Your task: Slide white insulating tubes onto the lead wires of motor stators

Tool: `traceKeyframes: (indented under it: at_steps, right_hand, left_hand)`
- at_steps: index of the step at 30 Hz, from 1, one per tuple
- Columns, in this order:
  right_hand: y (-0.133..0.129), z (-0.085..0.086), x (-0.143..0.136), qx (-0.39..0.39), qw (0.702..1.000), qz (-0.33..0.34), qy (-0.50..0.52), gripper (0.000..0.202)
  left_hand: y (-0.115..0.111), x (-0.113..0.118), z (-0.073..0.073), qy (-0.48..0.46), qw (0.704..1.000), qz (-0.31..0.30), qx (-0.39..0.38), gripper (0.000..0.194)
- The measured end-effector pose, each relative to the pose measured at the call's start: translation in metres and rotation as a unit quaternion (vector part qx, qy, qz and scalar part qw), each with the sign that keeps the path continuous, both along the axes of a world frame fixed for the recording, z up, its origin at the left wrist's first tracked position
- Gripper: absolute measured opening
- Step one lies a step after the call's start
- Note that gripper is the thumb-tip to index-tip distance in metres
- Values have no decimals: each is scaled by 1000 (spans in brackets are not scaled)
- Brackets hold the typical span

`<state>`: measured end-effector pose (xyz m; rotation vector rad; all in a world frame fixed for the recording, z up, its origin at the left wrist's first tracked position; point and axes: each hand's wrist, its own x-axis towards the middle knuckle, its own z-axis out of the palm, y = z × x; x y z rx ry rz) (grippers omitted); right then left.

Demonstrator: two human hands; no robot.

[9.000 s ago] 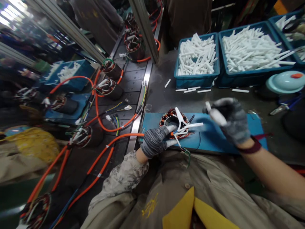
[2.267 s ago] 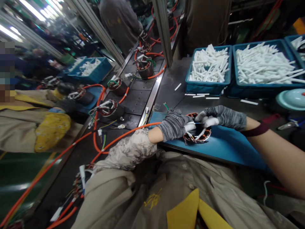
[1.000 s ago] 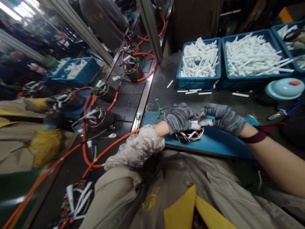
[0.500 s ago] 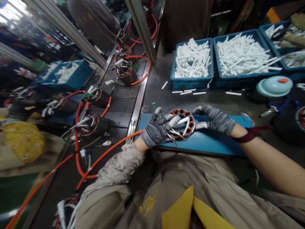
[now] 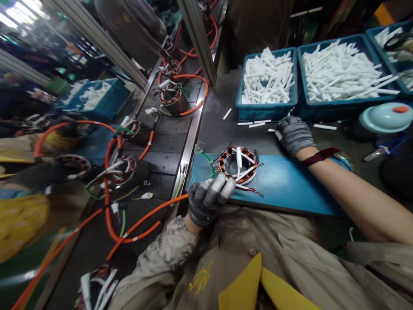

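Observation:
A wound motor stator point(image 5: 238, 165), a ring with copper windings, white sleeves and loose leads, lies on the blue board point(image 5: 284, 185) before me. At its near left edge is my left hand point(image 5: 211, 199) in a grey glove, fingers curled in; what they hold, if anything, is hidden. Farther right, beyond the board's back edge, my right hand point(image 5: 295, 134), also gloved, reaches down to the dark tabletop. Its fingertips close on the right end of a short white sleeve point(image 5: 271, 130). A green wire point(image 5: 206, 159) loops out left of the stator.
Blue bins point(image 5: 267, 113) of white sleeves stand at the back, with loose sleeves point(image 5: 258, 125) in front. A light-blue lidded container point(image 5: 383, 122) is at right. Left, a conveyor point(image 5: 169, 144) carries stators and orange hoses point(image 5: 151, 206). A co-worker's gloved hand point(image 5: 41, 176) is at far left.
My right hand has left the stator and moved up and right to a loose sleeve. My left hand has come off the ring's top and curled. A co-worker's hand has appeared at left.

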<state>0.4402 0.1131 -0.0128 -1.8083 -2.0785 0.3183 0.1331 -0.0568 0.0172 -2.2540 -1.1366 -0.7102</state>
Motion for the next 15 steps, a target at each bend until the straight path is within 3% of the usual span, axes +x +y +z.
traceKeyframes:
  at_steps: [4,8,12,15]
  right_hand:
    - [-50,18,-13,-5,977,17,211,33]
    - [-95,33,-14,-90,892,31,441,26]
    - [-104,30,-10,-151,855,20,496,24]
    - [-101,27,-9,-157,855,59,491,25]
  left_hand:
    - [7,-4,-3,-11,992,-33,-120,37]
    - [20,-6,-2,-32,970,-70,-231,35]
    - [26,-5,6,-50,962,-100,-250,35]
    - [28,-2,15,-43,961,-97,-254,33]
